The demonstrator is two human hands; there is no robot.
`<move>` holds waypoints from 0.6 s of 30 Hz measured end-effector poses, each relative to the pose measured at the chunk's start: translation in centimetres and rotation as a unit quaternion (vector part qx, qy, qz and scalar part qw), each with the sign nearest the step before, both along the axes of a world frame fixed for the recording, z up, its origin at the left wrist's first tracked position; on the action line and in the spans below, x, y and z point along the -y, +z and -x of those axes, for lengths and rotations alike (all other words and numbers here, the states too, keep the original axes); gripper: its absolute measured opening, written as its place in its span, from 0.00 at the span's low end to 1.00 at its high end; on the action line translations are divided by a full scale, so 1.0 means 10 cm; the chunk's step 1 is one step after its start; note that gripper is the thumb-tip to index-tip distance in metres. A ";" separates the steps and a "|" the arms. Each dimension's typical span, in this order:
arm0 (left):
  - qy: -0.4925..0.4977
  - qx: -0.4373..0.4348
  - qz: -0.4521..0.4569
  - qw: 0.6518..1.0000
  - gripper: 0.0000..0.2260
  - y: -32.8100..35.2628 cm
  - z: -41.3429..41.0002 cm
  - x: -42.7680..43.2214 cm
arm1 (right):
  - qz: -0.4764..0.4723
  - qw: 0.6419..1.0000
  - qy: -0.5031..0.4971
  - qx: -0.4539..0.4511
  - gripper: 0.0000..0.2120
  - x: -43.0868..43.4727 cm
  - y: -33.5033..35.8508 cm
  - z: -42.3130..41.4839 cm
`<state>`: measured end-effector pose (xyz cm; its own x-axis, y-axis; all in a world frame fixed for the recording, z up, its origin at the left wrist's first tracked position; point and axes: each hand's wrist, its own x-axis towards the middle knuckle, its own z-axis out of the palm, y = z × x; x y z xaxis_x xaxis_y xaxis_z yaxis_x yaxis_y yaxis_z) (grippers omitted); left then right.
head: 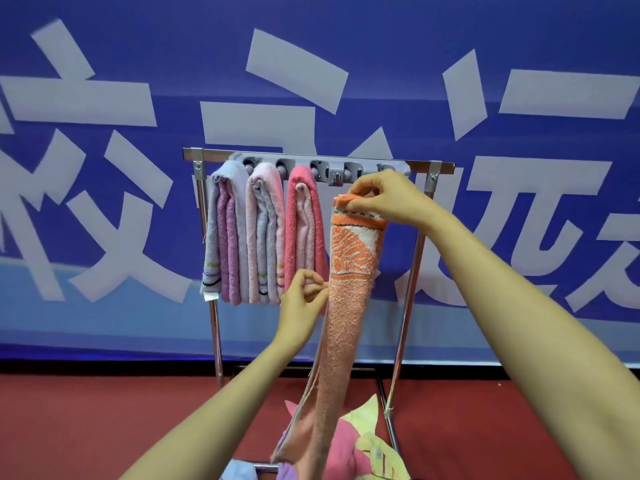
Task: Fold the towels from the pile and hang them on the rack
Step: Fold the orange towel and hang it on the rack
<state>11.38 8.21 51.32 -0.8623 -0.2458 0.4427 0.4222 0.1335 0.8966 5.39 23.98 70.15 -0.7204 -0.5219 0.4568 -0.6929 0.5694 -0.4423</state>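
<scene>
Down at the bottom, closest of all, lies the pile of towels (349,448). It has a yellow towel (374,441), a pink one, a light blue one and a purple one, all in a heap. Two bare arms reach up and forward over it.

One long orange towel (346,323) hangs between the hands in a thin strip. Its low end drops down to the pile. Near its top it has a darker orange and white pattern.

The right hand (384,199) is up high. Its thumb and fingers are curled in and pinch the top edge of the orange towel, right in front of the grey hook strip (311,164). The left hand (301,303) is lower down. Its fingertips pinch the left edge of the same towel, about halfway down.

The rack (214,327) is made of shiny metal and stands on the red floor (104,410). The grey hook strip runs along its top bar. Three folded towels hang side by side from the left part of the strip: a lilac towel (225,237), a pale pink towel (263,237) and a bright pink towel (304,230). The orange towel is just to the right of the bright pink one.

Behind the rack hangs a big blue banner (519,36) with large white letters.
</scene>
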 end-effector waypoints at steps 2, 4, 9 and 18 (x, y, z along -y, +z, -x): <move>-0.029 0.008 -0.034 0.999 0.08 -0.03 0.02 0.05 | -0.004 1.000 -0.003 -0.003 0.09 -0.01 -0.01 0.01; -0.059 0.018 -0.055 0.997 0.07 -0.05 0.03 0.09 | -0.005 1.000 -0.007 -0.008 0.09 -0.01 -0.02 0.03; -0.095 0.038 -0.083 0.991 0.13 -0.10 0.00 0.08 | -0.004 1.000 0.009 -0.003 0.11 -0.01 -0.02 0.01; -0.126 0.132 -0.028 0.983 0.24 -0.44 0.12 0.16 | 0.001 0.998 0.057 0.017 0.05 -0.07 0.09 -0.07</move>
<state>10.17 6.62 46.91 -0.9819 -0.0264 0.1877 0.1877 0.0016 0.9822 6.14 24.68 71.04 -0.6712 -0.6008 0.4342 -0.7380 0.4871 -0.4669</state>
